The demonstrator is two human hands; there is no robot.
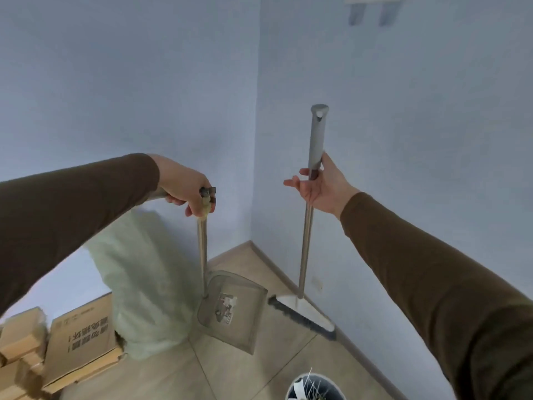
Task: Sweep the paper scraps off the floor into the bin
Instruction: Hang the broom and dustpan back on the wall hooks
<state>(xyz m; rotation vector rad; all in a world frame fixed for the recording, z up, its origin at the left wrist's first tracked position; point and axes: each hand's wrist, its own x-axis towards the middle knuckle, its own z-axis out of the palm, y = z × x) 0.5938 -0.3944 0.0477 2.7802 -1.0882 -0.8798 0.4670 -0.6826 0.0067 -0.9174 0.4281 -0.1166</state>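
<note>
My left hand (187, 189) grips the top of the dustpan's metal handle (202, 249). The translucent grey dustpan (245, 321) rests on the tiled floor in the corner, and a few white scraps or a label (226, 308) show in its pan. The broom (317, 134) stands upright against the right wall, with its white head and dark bristles (302, 316) on the floor. My right hand (320, 186) touches the broom's handle with the thumb up along the grey grip and the fingers straight. The round bin (315, 388) at the bottom edge holds white scraps.
Two blue walls meet in the corner behind the tools. A pale green plastic bag (144, 284) leans on the left wall beside the dustpan. Cardboard boxes (83, 342) are stacked at the lower left. Beige floor tiles (236, 376) lie between boxes and bin.
</note>
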